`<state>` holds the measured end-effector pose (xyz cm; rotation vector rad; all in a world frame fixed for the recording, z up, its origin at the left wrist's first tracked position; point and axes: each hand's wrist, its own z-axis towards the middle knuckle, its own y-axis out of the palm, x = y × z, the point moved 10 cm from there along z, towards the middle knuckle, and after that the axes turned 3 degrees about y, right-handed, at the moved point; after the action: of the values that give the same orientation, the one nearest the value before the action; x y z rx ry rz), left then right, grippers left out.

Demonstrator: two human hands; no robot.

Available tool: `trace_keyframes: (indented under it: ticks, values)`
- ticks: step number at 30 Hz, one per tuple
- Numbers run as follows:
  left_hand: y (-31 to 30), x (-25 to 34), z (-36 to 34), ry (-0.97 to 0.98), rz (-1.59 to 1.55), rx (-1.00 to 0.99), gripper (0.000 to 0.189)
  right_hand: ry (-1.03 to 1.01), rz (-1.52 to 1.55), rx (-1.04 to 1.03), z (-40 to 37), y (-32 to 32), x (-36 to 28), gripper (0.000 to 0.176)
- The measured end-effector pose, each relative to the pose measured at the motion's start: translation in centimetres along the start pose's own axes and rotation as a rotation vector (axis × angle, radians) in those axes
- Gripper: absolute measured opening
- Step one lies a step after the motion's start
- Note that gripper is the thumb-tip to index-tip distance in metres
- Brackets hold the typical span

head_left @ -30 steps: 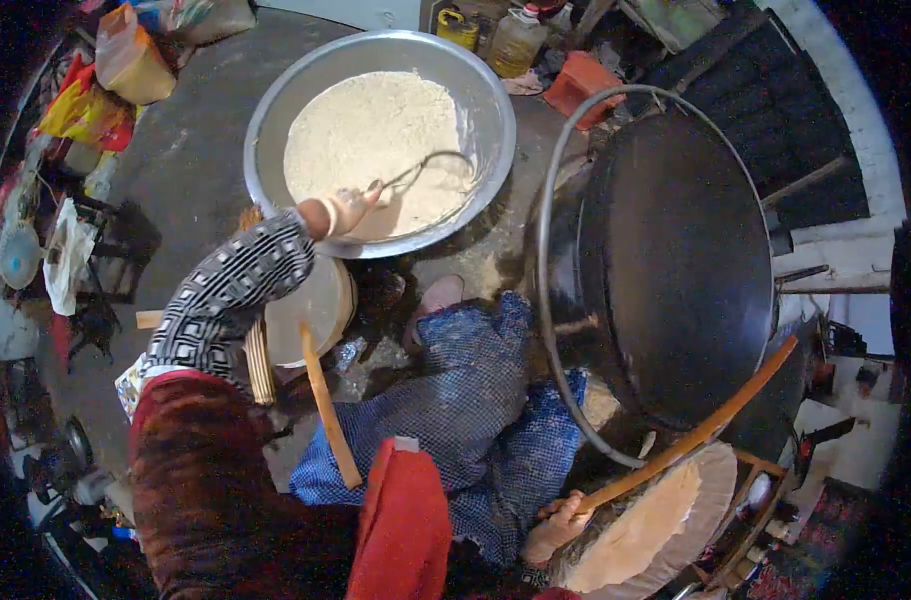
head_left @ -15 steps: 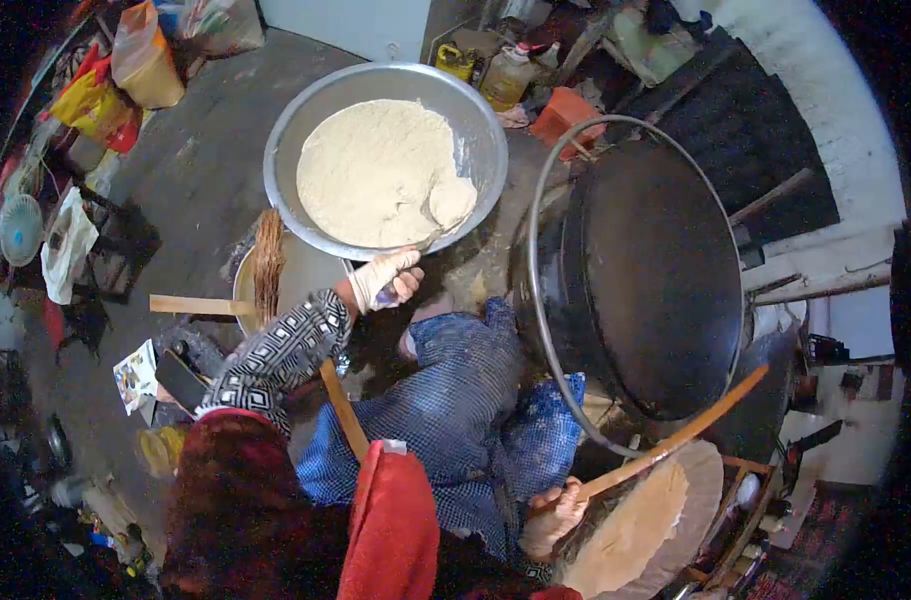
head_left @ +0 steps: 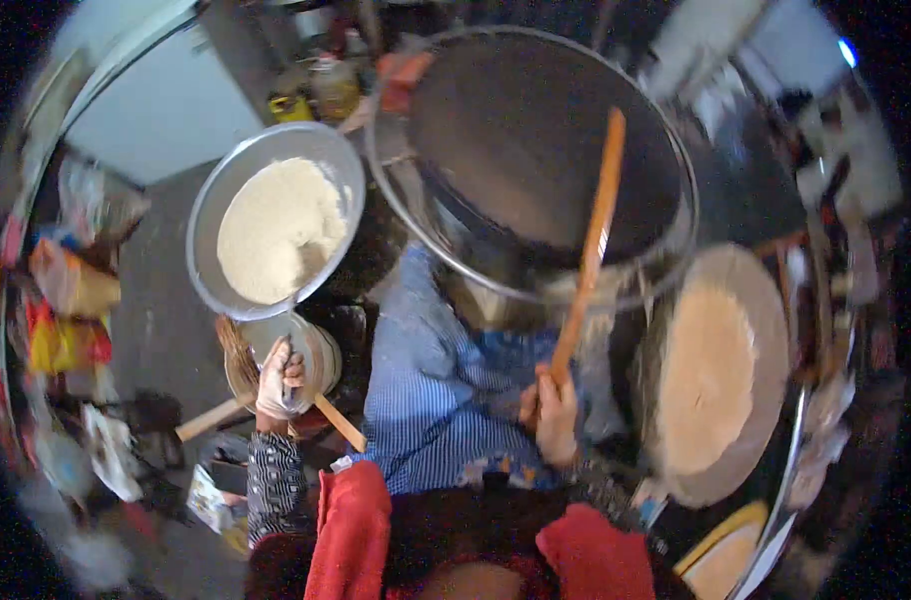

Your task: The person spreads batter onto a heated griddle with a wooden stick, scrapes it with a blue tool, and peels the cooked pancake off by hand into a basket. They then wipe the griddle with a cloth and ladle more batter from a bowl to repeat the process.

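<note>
My left hand [head_left: 282, 378], in a whitish glove with the fingers bare, is closed around the thin handle of what looks like a ladle [head_left: 290, 343]. The ladle's head is hard to make out near the bowl's rim. Beyond it, a large metal bowl [head_left: 204, 200] holds thick, pale batter [head_left: 266, 225] with a hollow at its right side. My right hand [head_left: 553, 412] grips a long, flat wooden stick [head_left: 598, 235]. The stick points up and away, its far end over a big round dark griddle [head_left: 546, 130] with a metal hoop [head_left: 446, 258] around it.
Below my left hand stands a bucket [head_left: 321, 345] with a brush [head_left: 233, 345] and wooden handles at its rim. To the right is a round tray [head_left: 771, 380] bearing a tan flat sheet [head_left: 706, 385]. Bags [head_left: 71, 275] lie at the left; a jug [head_left: 334, 88] stands behind the bowl.
My view has turned right. My left hand has drawn back from the bowl to above the bucket. My right hand has raised the stick so it points upward over the griddle.
</note>
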<state>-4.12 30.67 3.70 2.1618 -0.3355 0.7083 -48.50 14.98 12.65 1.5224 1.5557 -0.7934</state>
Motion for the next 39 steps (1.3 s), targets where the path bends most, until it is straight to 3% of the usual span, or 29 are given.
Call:
trace_keyframes:
  ticks: [3, 5, 6, 8, 9, 11, 12, 13, 14, 16, 17, 18, 19, 20, 22, 24, 26, 28, 29, 31, 33, 35, 39]
  values:
    - [-3.3, 3.1, -1.7, 0.057, 0.102, 0.166, 0.009, -0.059, 0.034, -0.021, 0.4, -0.3, -0.3, 0.021]
    - [-3.6, 5.2, -2.5, 0.061, 0.000, 0.062, 0.012, 0.033, -0.022, -0.171, 0.4, 1.5, 0.6, 0.020]
    - [-3.9, 6.0, -2.3, 0.076, -0.001, 0.049, 0.015, 0.038, 0.002, -0.140, 0.7, 1.1, 0.6, 0.020]
    - [0.2, 5.6, -3.7, 0.018, -0.173, 0.076, 0.021, -0.004, -0.174, -0.258, 2.7, 1.8, 0.9, 0.019]
    - [0.9, 6.7, -3.6, 0.078, -0.060, 0.026, 0.027, -0.016, -0.167, -0.243, 3.9, 1.7, 0.5, 0.019]
    - [0.2, 7.2, -3.2, -0.048, -0.179, -0.015, 0.028, -0.340, -0.202, -0.117, 5.7, 0.6, -3.2, 0.018]
    - [1.6, 7.5, -3.6, -0.026, -0.172, -0.024, 0.027, -0.357, -0.195, -0.111, 7.0, -0.2, -3.8, 0.018]
    - [1.9, 8.1, -3.6, 0.087, 0.051, 0.073, 0.027, -0.494, -0.185, -0.031, 7.9, -1.6, -5.8, 0.017]
    - [3.8, 9.2, -3.9, 0.089, 0.043, 0.071, 0.027, -0.622, -0.185, 0.046, 8.0, -1.6, -8.7, 0.016]
    - [8.6, 8.9, -4.2, 0.062, -0.046, -0.070, 0.026, -0.718, -0.320, 0.225, 10.0, -4.0, -10.5, 0.013]
    - [10.9, 8.8, -4.5, 0.087, 0.000, -0.138, 0.027, -0.886, -0.435, 0.350, 11.1, -5.5, -11.0, 0.011]
    - [13.2, 8.6, -4.9, 0.114, 0.045, -0.205, 0.029, -0.875, -0.433, 0.398, 12.2, -7.3, -10.9, 0.012]
    - [16.9, 8.1, -5.6, 0.129, 0.084, -0.165, 0.031, -0.613, -0.710, 0.471, 14.7, -8.7, -10.1, 0.013]
    - [19.8, 7.4, -5.7, 0.137, 0.121, -0.125, 0.034, -0.853, -0.642, 0.540, 15.4, -10.1, -8.7, 0.015]
    - [23.7, 6.2, -5.1, 0.175, 0.375, -0.207, 0.040, -0.791, -0.614, 0.555, 13.9, -10.3, -10.6, 0.018]
    - [26.5, 4.0, -4.5, 0.181, 0.653, -0.110, 0.047, -0.714, -0.530, 0.514, 14.7, -10.8, -10.2, 0.020]
    - [30.6, 0.8, -4.2, 0.279, 0.832, -0.373, 0.059, -0.651, -0.448, 0.487, 15.3, -11.6, -10.2, 0.021]
    - [33.9, -2.3, -3.4, 0.311, 1.045, -0.378, 0.062, -0.682, -0.443, 0.501, 14.8, -12.1, -10.7, 0.022]
    - [34.4, -3.3, -1.7, 0.396, 1.354, -0.385, 0.063, -0.698, -0.470, 0.517, 15.2, -12.4, -10.5, 0.021]
    - [38.1, -5.2, -1.2, 1.167, 1.658, -0.637, 0.060, -0.640, -0.402, 0.494, 15.6, -12.3, -10.3, 0.021]
    - [39.2, -7.9, 0.7, 1.064, 1.952, -0.612, 0.060, -0.499, -0.383, 0.425, 17.2, -12.6, -8.7, 0.022]
    - [38.6, -10.0, 3.9, 1.005, 2.231, -0.612, 0.064, -0.526, -0.390, 0.457, 16.2, -12.1, -9.4, 0.022]
    - [39.3, -10.4, 5.2, 1.071, 2.343, -0.607, 0.066, -0.550, -0.403, 0.490, 17.5, -12.0, -7.9, 0.021]
